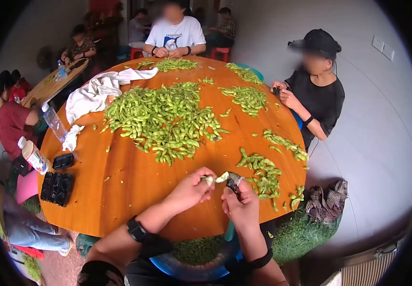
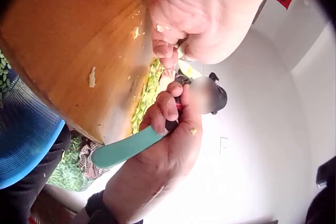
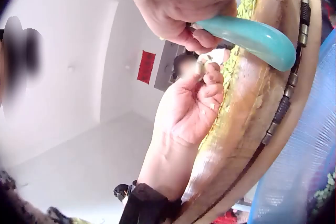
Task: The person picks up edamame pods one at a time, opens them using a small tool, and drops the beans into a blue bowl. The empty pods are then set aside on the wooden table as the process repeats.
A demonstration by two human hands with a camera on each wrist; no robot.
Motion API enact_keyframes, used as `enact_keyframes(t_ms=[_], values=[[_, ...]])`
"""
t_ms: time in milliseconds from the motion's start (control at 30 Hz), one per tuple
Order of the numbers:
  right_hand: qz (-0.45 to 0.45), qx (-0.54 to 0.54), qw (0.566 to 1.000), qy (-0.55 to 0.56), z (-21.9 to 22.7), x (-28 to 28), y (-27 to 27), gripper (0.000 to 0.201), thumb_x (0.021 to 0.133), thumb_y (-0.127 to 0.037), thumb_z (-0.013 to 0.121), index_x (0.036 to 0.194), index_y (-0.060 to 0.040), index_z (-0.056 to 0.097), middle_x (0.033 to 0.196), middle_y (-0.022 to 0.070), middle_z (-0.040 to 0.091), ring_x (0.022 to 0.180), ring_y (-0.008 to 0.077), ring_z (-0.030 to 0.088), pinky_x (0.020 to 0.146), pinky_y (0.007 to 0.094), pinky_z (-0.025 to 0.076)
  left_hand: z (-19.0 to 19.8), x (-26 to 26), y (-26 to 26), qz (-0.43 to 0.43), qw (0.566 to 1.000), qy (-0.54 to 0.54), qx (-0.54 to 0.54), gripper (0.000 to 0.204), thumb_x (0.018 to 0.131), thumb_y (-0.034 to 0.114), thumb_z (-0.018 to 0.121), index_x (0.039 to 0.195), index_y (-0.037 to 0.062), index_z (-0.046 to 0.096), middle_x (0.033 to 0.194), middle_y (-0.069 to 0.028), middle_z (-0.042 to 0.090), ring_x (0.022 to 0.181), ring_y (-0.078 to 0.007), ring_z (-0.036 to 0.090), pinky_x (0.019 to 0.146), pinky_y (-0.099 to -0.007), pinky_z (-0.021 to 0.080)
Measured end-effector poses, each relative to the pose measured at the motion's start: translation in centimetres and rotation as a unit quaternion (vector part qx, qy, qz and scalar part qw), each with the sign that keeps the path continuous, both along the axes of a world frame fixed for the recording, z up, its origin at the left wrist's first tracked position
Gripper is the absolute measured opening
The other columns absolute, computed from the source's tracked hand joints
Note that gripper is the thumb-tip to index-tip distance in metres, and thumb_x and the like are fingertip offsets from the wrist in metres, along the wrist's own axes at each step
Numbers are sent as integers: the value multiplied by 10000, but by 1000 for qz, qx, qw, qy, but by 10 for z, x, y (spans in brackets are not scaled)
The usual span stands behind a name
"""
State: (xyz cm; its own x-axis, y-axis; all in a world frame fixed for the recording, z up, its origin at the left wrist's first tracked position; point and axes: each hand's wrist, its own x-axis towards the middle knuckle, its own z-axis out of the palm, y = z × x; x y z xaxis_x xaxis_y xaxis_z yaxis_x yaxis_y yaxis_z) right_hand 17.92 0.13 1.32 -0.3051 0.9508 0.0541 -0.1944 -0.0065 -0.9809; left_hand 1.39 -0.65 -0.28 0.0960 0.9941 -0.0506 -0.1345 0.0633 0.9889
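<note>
My left hand point(image 1: 190, 190) reaches in over the near table edge and pinches a pale green soybean pod point(image 1: 208, 180) between thumb and fingers. Close beside it, my right hand point(image 1: 244, 205) grips a tool with a teal handle point(image 3: 252, 37); the handle sticks out below the fist. Dark material point(image 1: 233, 180) shows at the right fingertips, and the tool's working end is hidden there. A split green piece of pod point(image 2: 189, 70) shows between the two hands in the left wrist view.
A big heap of soybean pods point(image 1: 158, 114) covers the round wooden table's point(image 1: 120, 190) middle, with smaller piles point(image 1: 263, 171) at right. Black trays point(image 1: 57, 188), bottles point(image 1: 34, 155) and a white cloth point(image 1: 96, 93) lie left. A blue mesh basket point(image 1: 189, 274) sits below the edge. People sit around.
</note>
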Motion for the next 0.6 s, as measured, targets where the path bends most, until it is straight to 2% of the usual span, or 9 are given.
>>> enact_keyframes(t_ms=[100, 167, 233, 267, 333, 367, 433, 467, 600], values=[[-11, -28, 1000, -10, 8, 3, 5, 36, 904, -30, 563, 939, -38, 565, 669, -25, 521, 484, 31, 460, 432, 197, 371, 18, 0, -9, -11, 1000, -2, 10, 247, 975, 50, 369, 1216, 90, 404, 842, -20, 537, 609, -77, 468, 524, -207, 379], [34, -72, 993, -90, 14, 5, 5, 76, 900, -95, 618, 865, -55, 563, 602, -45, 490, 470, 28, 442, 419, 201, 348, 18, 4, -8, -15, 1000, 15, 11, 295, 970, 43, 376, 1260, 98, 357, 835, -16, 519, 616, -75, 457, 523, -210, 374], [49, -76, 991, -95, 11, 4, 3, 134, 893, -133, 649, 821, -67, 558, 568, -55, 469, 461, 27, 429, 408, 205, 332, 5, 8, -4, 30, 988, 100, 116, 286, 968, 49, 416, 1245, 92, 358, 823, -5, 496, 636, -61, 439, 542, -200, 365], [33, -68, 992, -101, 10, 3, 2, 126, 895, -129, 644, 825, -62, 565, 570, -54, 470, 459, 27, 429, 407, 206, 333, -2, 9, -1, 34, 987, 102, 117, 286, 968, 49, 416, 1245, 92, 358, 823, -5, 496, 636, -61, 439, 542, -200, 365], [24, -49, 994, -90, 5, 1, 1, 121, 896, -126, 639, 822, -54, 577, 579, -44, 496, 462, 28, 449, 407, 207, 348, -10, 10, 3, 34, 953, 188, 235, 270, 963, 61, 468, 1210, 88, 363, 808, 6, 477, 661, -49, 427, 565, -197, 363], [29, -48, 995, -88, 5, 1, 2, 121, 896, -126, 639, 822, -54, 577, 579, -44, 496, 462, 28, 449, 407, 207, 348, -11, 8, 3, 39, 952, 191, 234, 270, 963, 61, 468, 1210, 88, 363, 808, 6, 477, 661, -49, 427, 565, -197, 363], [12, -31, 990, -133, 8, 1, 2, 146, 889, -126, 643, 790, -51, 567, 575, -32, 520, 458, 31, 466, 404, 208, 362, -6, 7, 0, -3, 988, 117, 104, 299, 953, 65, 512, 1205, 82, 351, 821, 2, 498, 687, -53, 433, 604, -201, 383], [-3, -32, 988, -153, 10, 2, 2, 160, 878, -122, 648, 771, -49, 555, 562, -21, 529, 445, 35, 470, 397, 210, 368, -1, 10, -4, 57, 984, 121, 119, 224, 936, 44, 535, 1127, 69, 420, 828, 1, 543, 712, -57, 471, 626, -219, 419], [-14, -39, 988, -149, 15, 5, 4, 139, 872, -90, 634, 771, -34, 556, 540, -15, 514, 427, 45, 462, 385, 217, 360, -7, 8, -4, 117, 954, 228, 155, 166, 904, 10, 560, 1058, 48, 509, 814, -43, 615, 698, -94, 558, 638, -254, 463]])
